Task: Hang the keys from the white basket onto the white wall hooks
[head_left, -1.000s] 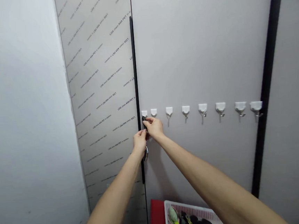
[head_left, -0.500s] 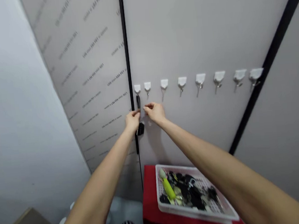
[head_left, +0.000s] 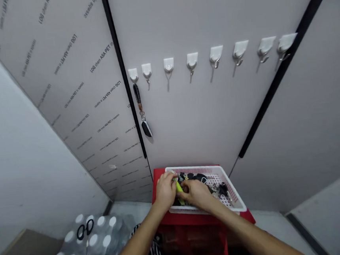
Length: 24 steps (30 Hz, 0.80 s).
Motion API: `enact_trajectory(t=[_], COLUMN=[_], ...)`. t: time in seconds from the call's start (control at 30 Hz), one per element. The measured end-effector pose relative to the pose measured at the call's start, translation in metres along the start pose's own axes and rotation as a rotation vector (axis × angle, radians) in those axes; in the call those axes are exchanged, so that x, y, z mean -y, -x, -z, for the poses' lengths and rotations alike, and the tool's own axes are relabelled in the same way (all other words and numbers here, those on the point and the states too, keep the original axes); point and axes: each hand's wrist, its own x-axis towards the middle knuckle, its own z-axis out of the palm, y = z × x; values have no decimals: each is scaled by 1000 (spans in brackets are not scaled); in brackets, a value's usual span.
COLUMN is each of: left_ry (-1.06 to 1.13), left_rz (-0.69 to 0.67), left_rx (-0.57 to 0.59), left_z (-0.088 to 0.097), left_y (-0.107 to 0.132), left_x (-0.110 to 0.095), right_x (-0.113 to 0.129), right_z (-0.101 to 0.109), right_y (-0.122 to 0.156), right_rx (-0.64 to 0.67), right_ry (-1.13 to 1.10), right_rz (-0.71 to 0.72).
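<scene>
Both hands are down in a white plastic basket [head_left: 237,195] of keys and key fobs. My left hand [head_left: 166,189] has its fingers curled over the upper end of a lime-green, tube-shaped item [head_left: 178,187]. My right hand [head_left: 197,193] pinches that same item from the right side; the two hands hide most of it. Black key fobs [head_left: 199,177] lie around the fingers. On the leftmost hook [head_left: 133,75] of the wall hangs a car key fob [head_left: 146,128] on a black braided strap [head_left: 137,94], apart from both hands.
A row of several white hooks [head_left: 192,61] runs along the grey panel, to the right of the hanging fob. Under the basket is a red stand [head_left: 196,220]. Packed bottles with white caps [head_left: 93,240] stand on the floor at lower left, with black-handled scissors [head_left: 85,229] on top.
Both hands have let go of the hanging car key and dropped from the hook into the basket, onto the lime-green item. The view has tilted down and come closer.
</scene>
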Motion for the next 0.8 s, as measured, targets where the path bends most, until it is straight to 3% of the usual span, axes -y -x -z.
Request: enact_trajectory(t=[0.13, 0.27, 0.5, 0.67, 0.8], left_ry=[-38, -16, 63, 543, 851], left_rz=[-21, -37, -41, 169, 222], left_rx=[-37, -40, -78, 43, 99], left_z=[-7, -6, 0, -7, -14], left_y=[2, 3, 1, -12, -18], left_x=[7, 9, -5, -18, -26], right_x=[4, -3, -15, -11, -9], right_z=[-6, -3, 23, 47, 52], right_y=[2, -2, -2, 3, 3], right_rx=[-11, 5, 28, 73, 98], right_ry=[125, -22, -911, -1364, -1570], right_rz=[-22, -75, -217, -271, -279])
